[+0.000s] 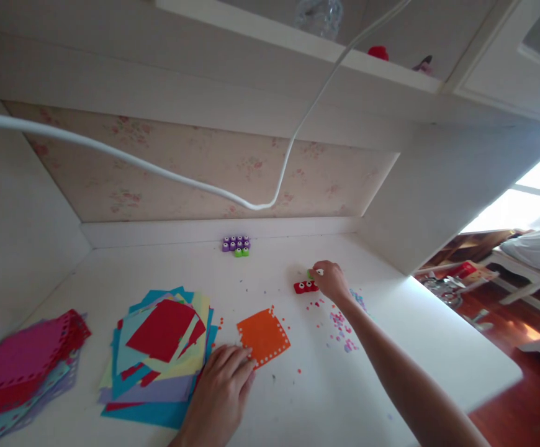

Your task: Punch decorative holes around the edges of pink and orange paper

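My left hand (223, 382) lies on the desk with fingers stretched out, its fingertips at the lower left corner of an orange paper square (264, 337). Small holes run along the square's right and bottom edges. Farther off to the right, my right hand (331, 280) is closed around a small green craft punch (310, 274), mostly hidden by the fingers. Just in front of that hand stands a row of red craft punches (305, 286). Purple craft punches (235, 242) with two green craft punches (241, 252) sit by the back wall.
A pile of coloured paper (161, 329) lies left of my left hand. Hole-edged sheets (23, 357) are stacked at the far left. Punched paper bits (341, 329) are scattered under my right forearm. A white cable (256, 206) hangs across the view below the shelf (251, 25).
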A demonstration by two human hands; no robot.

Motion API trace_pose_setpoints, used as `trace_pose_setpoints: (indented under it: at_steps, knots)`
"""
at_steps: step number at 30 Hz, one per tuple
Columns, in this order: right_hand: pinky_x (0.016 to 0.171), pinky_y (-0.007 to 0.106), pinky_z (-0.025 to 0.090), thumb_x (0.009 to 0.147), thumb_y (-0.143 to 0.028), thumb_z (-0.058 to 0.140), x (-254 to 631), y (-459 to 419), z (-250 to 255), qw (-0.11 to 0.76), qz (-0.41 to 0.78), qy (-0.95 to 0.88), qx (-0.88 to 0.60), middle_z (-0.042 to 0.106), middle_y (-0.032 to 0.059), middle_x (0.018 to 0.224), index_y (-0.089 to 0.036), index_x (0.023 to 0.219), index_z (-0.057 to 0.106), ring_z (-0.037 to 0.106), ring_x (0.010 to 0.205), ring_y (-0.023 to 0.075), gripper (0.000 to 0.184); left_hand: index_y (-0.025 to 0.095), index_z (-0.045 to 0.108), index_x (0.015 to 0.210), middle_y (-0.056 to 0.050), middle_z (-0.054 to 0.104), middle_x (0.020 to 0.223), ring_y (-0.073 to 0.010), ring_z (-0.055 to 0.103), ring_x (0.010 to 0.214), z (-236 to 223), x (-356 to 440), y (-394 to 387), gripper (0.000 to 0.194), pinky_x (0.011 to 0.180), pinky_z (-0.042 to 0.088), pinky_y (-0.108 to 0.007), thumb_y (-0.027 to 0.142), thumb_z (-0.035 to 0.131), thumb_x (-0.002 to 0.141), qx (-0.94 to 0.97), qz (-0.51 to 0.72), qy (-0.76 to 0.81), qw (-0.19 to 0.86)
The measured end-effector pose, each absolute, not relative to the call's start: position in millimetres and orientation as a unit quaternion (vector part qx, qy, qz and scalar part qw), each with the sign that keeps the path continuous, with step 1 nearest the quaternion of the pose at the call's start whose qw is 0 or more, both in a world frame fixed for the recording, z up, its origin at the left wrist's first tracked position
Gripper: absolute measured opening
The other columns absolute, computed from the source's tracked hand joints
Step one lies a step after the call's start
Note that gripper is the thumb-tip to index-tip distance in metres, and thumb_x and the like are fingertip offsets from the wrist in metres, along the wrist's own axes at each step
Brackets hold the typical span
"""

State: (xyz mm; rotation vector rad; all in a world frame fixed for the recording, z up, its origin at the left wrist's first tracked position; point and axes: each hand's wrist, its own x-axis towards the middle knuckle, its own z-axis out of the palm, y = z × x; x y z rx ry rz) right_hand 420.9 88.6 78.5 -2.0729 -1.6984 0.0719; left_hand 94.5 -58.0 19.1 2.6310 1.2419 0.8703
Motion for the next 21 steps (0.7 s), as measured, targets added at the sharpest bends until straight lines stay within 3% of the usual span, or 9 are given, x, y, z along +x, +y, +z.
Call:
trace_pose_setpoints:
  at_steps: [5, 9, 12, 18, 21]
  knots:
    - [0.090, 0.038, 0.043, 0.083, -0.027, 0.058, 415, 95, 72, 0.181, 0.008, -0.638, -0.749, 0.069, 0.0082, 0.116, -0.021, 0.082, 0.077, 0.059, 0.105, 0.0279, 0.020, 0.026, 0.068, 0.110, -0.003, 0.070, 0.113, -0.0231, 0.063, 0.105, 21, 95, -62, 0.028, 0.097, 0.052, -0.049, 0.012, 0.053, 0.090, 0.862, 0.283, 0.416, 0.061]
    - [0.096, 0.046, 0.039, 0.092, -0.037, 0.049, 397, 77, 82, 0.194, -0.029, -0.641, -0.742, 0.064, 0.0110, 0.126, -0.020, 0.106, 0.073, 0.053, 0.116, 0.0319, 0.032, 0.024, 0.068, 0.112, -0.004, 0.070, 0.115, -0.0236, 0.063, 0.106, 25, 105, -63, 0.030, 0.098, 0.051, -0.050, 0.011, 0.052, 0.090, 0.873, 0.254, 0.409, 0.078]
    - [0.096, 0.043, 0.041, 0.097, -0.040, 0.043, 370, 45, 80, 0.233, -0.011, -0.690, -0.685, 0.068, 0.0090, 0.119, -0.022, 0.108, 0.071, 0.057, 0.109, 0.0276, 0.036, 0.024, 0.068, 0.111, -0.005, 0.071, 0.115, -0.0247, 0.063, 0.107, 27, 116, -61, 0.030, 0.099, 0.049, -0.051, 0.012, 0.052, 0.090, 0.872, 0.255, 0.408, 0.091]
    - [0.088, 0.049, 0.045, 0.085, -0.035, 0.063, 317, -25, 45, 0.194, 0.047, -0.732, -0.652, 0.065, 0.0143, 0.124, -0.022, 0.113, 0.070, 0.058, 0.108, 0.0364, 0.032, 0.026, 0.068, 0.114, -0.004, 0.070, 0.116, -0.0250, 0.062, 0.109, 29, 123, -62, 0.033, 0.099, 0.048, -0.052, 0.010, 0.053, 0.089, 0.868, 0.253, 0.417, 0.100]
    - [0.090, 0.050, 0.045, 0.083, -0.030, 0.064, 309, -34, 39, 0.216, 0.082, -0.718, -0.656, 0.065, 0.0121, 0.126, -0.025, 0.111, 0.069, 0.057, 0.111, 0.0368, 0.030, 0.025, 0.067, 0.115, -0.004, 0.070, 0.115, -0.0249, 0.062, 0.109, 30, 122, -63, 0.035, 0.100, 0.048, -0.051, 0.009, 0.052, 0.089, 0.868, 0.255, 0.414, 0.101]
